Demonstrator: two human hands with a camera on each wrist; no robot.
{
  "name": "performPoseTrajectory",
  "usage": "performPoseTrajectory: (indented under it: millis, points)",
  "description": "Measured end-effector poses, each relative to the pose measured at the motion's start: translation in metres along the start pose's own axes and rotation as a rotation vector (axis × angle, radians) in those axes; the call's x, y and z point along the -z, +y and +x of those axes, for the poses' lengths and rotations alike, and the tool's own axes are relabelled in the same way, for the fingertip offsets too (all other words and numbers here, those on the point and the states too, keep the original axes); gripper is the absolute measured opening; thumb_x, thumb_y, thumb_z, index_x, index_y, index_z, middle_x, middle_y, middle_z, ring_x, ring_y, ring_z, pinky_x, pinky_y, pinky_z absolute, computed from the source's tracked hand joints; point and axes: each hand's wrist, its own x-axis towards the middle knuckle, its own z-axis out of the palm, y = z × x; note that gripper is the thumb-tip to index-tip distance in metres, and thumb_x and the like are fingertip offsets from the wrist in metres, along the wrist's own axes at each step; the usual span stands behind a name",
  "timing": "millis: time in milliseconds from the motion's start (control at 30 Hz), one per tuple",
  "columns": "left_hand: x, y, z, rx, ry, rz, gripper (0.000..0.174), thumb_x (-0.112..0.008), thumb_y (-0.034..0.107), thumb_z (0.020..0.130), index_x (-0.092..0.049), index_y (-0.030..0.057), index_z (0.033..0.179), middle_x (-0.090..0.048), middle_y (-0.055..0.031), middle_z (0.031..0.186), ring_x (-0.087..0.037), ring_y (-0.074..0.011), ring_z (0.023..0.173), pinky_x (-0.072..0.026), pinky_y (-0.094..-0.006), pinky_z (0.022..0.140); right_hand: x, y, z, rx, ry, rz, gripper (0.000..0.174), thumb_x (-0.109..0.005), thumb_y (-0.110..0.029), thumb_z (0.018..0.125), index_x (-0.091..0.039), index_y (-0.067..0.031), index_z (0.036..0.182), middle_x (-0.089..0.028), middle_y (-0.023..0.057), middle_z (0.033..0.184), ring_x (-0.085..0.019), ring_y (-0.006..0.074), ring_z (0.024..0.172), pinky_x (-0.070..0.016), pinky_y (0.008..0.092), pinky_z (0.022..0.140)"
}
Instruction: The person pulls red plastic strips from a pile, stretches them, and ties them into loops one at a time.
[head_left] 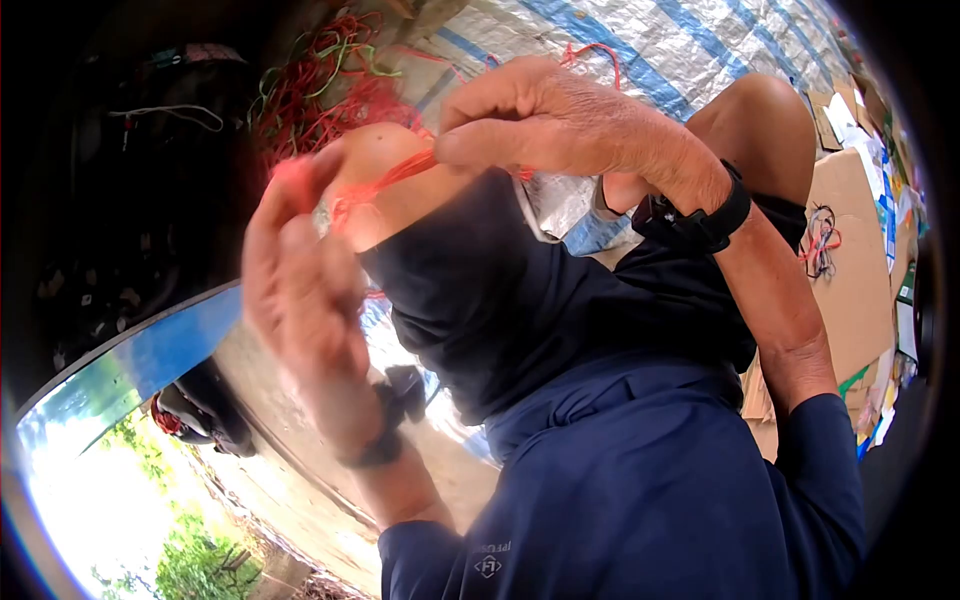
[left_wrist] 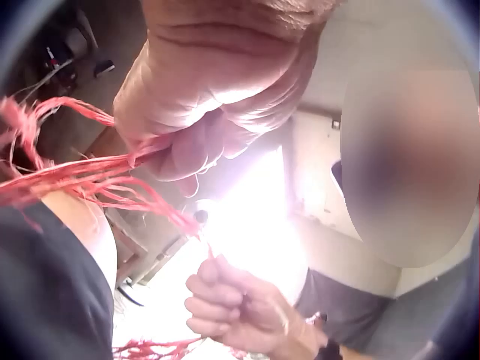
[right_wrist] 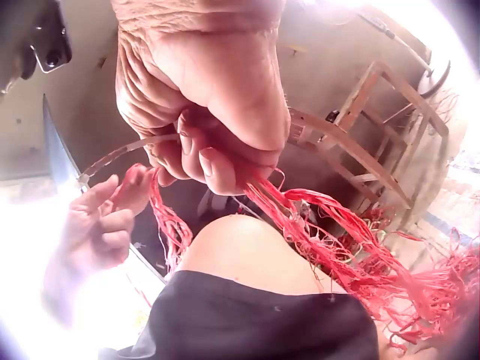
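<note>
Red stringy plastic twine (head_left: 385, 182) runs between the two hands, above a bare knee. The left hand (head_left: 305, 265), blurred in the head view, pinches one end near its fingertips. In the left wrist view its curled fingers grip several frayed red strands (left_wrist: 82, 174) that trail to the left. My right hand (head_left: 565, 115) holds the other part of the twine between thumb and fingers. Seen from the right wrist, the fingers curl round the strands (right_wrist: 322, 225), and a loose, shredded bunch hangs off to the right. Its palm side is partly hidden.
A tangled heap of red and green twine (head_left: 325, 95) lies beyond the knee. Blue-and-white striped sheeting (head_left: 640, 45) covers the ground ahead. At right, a cardboard sheet (head_left: 850, 270) bears a small bundle of cords (head_left: 822, 242). A wooden frame (right_wrist: 360, 97) stands behind.
</note>
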Motion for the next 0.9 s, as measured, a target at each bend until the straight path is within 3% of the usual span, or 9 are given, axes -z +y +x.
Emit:
performPoseTrajectory:
  millis: [33,100,133,167,233,467,600,767,900]
  points:
    - [-0.019,0.000,0.001,0.015,0.060,0.159,0.038,-0.051,0.018,0.102,-0.053,-0.0013,0.135,-0.065,-0.0176,0.121,-0.028,0.0012,0.052,-0.0228,-0.0143,0.048,0.000,-0.004,0.001,-0.002,0.005,0.001,0.029,-0.063,-0.031,0.093,-0.067,-0.0037,0.085,-0.053,-0.0028,0.065,-0.050,0.0043,0.063,-0.0388,0.0234,0.056]
    - [-0.022,-0.010,0.010,0.118,0.015,0.355,0.036,-0.058,0.019,0.100,-0.058,-0.0009,0.130,-0.070,-0.0048,0.094,-0.032,0.0019,0.053,-0.0237,-0.0139,0.049,0.002,-0.010,0.002,-0.048,-0.019,0.006,0.031,-0.064,-0.032,0.093,-0.065,-0.0036,0.079,-0.051,-0.0030,0.061,-0.049,0.0050,0.059,-0.0377,0.0242,0.054]
    - [-0.032,-0.011,0.008,0.159,0.005,0.326,0.034,-0.063,0.021,0.097,-0.062,-0.0003,0.123,-0.060,0.0058,0.073,-0.034,0.0020,0.054,-0.0238,-0.0148,0.049,0.003,-0.005,0.002,-0.052,-0.010,0.006,0.031,-0.064,-0.032,0.093,-0.065,-0.0036,0.079,-0.051,-0.0030,0.061,-0.049,0.0050,0.059,-0.0377,0.0242,0.054]
    - [-0.030,-0.004,0.011,0.285,-0.116,0.361,0.023,-0.061,0.010,0.097,-0.063,-0.0059,0.113,-0.068,-0.0083,0.098,-0.064,-0.0139,0.090,-0.0492,-0.0250,0.086,0.004,0.004,0.004,-0.002,0.005,-0.002,0.033,-0.064,-0.033,0.093,-0.064,-0.0032,0.078,-0.049,-0.0030,0.060,-0.048,0.0053,0.058,-0.0371,0.0242,0.053]
    - [-0.027,-0.019,0.013,0.224,-0.111,0.399,0.023,-0.063,0.022,0.097,-0.067,0.0007,0.106,-0.051,0.0075,0.066,-0.034,0.0006,0.051,-0.0228,-0.0171,0.047,0.007,0.010,0.002,0.043,0.022,-0.009,0.035,-0.064,-0.033,0.093,-0.063,-0.0029,0.077,-0.048,-0.0031,0.058,-0.048,0.0055,0.056,-0.0366,0.0243,0.052]
    - [-0.003,-0.006,0.012,0.287,0.072,0.058,0.017,-0.062,0.017,0.096,-0.063,0.0019,0.091,-0.035,0.0093,0.058,-0.024,0.0000,0.046,-0.0166,-0.0193,0.042,0.023,0.046,-0.001,-0.003,-0.030,-0.041,0.035,-0.061,-0.034,0.096,-0.065,-0.0021,0.082,-0.057,-0.0003,0.063,-0.054,0.0068,0.059,-0.0430,0.0237,0.055]
    - [0.011,0.010,0.006,0.291,0.168,-0.159,0.013,-0.063,0.017,0.095,-0.062,0.0053,0.091,-0.054,0.0036,0.069,-0.025,-0.0018,0.047,-0.0172,-0.0197,0.042,0.031,0.066,-0.006,-0.103,-0.078,0.058,0.036,-0.060,-0.035,0.096,-0.067,-0.0014,0.085,-0.060,0.0009,0.068,-0.056,0.0080,0.062,-0.0445,0.0244,0.058]
    - [0.014,0.022,0.005,0.246,0.379,-0.139,0.015,-0.060,0.017,0.098,-0.059,0.0020,0.093,-0.054,0.0023,0.073,-0.023,-0.0022,0.049,-0.0163,-0.0213,0.042,0.027,0.077,-0.017,-0.049,-0.083,-0.054,0.035,-0.061,-0.034,0.095,-0.067,-0.0019,0.085,-0.061,-0.0005,0.068,-0.057,0.0076,0.065,-0.0447,0.0254,0.060]
    - [0.033,0.021,0.007,0.250,0.410,-0.176,0.018,-0.058,0.018,0.100,-0.058,0.0010,0.094,-0.041,0.0045,0.068,-0.021,-0.0027,0.049,-0.0157,-0.0218,0.042,0.026,0.079,-0.020,-0.111,-0.142,0.075,0.028,-0.061,-0.030,0.092,-0.068,-0.0031,0.087,-0.064,-0.0006,0.072,-0.059,0.0072,0.072,-0.0452,0.0264,0.064]
